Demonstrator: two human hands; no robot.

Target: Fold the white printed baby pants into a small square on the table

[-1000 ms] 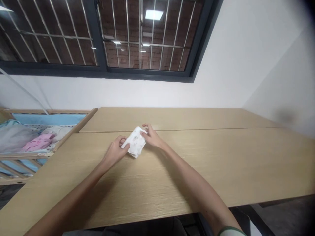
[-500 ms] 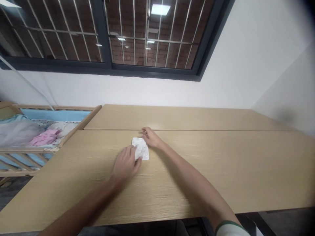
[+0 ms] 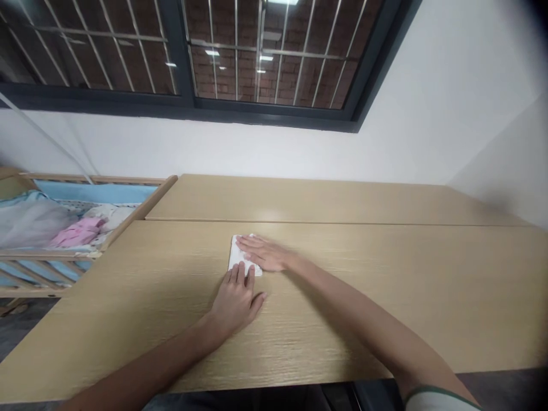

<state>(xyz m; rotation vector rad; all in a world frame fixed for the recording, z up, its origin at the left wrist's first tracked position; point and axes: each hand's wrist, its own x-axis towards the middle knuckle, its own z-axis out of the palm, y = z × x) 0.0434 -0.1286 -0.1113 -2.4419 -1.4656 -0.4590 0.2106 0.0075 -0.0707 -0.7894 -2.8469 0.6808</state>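
Observation:
A small white folded sheet, perhaps cloth or tissue (image 3: 234,256), lies flat on the light wooden tabletop (image 3: 342,297). My right hand (image 3: 264,253) is laid flat over its upper right part, fingers stretched to the left. At its lower edge, the fingertips of my left hand (image 3: 238,297) touch the sheet, with the thumb apart and resting on the wood. Both hands are open, and neither grips anything. Part of the sheet is hidden under my right palm and fingers.
Left of the table stands a wooden crib (image 3: 51,257) with a blue lining and a pink cloth (image 3: 79,232) inside. A narrow wooden strip (image 3: 299,200) runs along the table's back, before a white wall (image 3: 257,151). Above is a dark-framed barred window (image 3: 274,114).
My right hand has come down from the sheet's top right corner to lie flat across it. The left hand has shifted right and nearer, from the sheet's left side to its lower edge.

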